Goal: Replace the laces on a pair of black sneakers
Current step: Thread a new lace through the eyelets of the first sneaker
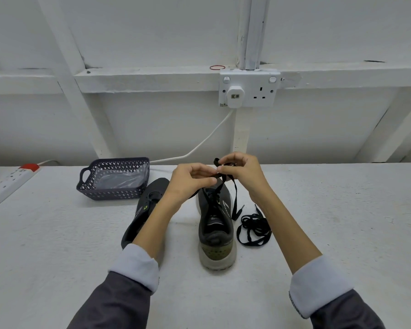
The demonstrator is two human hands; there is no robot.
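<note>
A basket (pixel 114 179) stands far left on the tabletop (pixel 342 210), out of the way. Beside it the lying sneaker (pixel 150 200) rests on its side, probably waiting for its turn. The left hand (pixel 190 179) pinches the lace (pixel 234 198) in a closed grip, above the upright sneaker (pixel 215 224). This one has its heel toward the person, so the lacing is easy to reach. The right hand (pixel 240 172) grips the same lace, fingers curled on a loop, I think to tighten it or tie it. Just right of the shoe, a loose lace (pixel 254 229) lies in a heap.
</note>
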